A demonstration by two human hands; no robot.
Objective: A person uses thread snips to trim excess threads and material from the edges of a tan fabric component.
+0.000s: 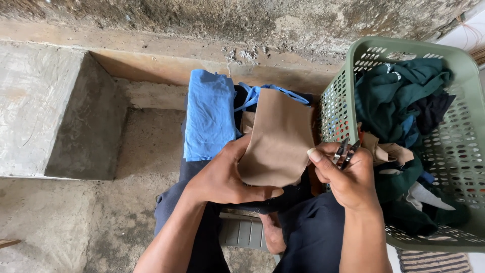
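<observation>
A: Concrete floor [76, 222], stained wall. Green basket [465, 101] full of clothes. Tan cloth piece [278, 136] just left of basket, over the lap.

B: Left hand [222, 177] fingers pinching its lower edge; right hand [348, 177] clamped on small snips [346, 151]. Blue garments [209, 114] piled left of basket; most clothes, I judge, not handled yet.

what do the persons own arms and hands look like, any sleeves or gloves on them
Both forearms are bare, with no sleeves in view. The left hand and right hand wear no gloves, and no rings, watch or bracelets show. The right thumbnail is fairly long and pale.
</observation>
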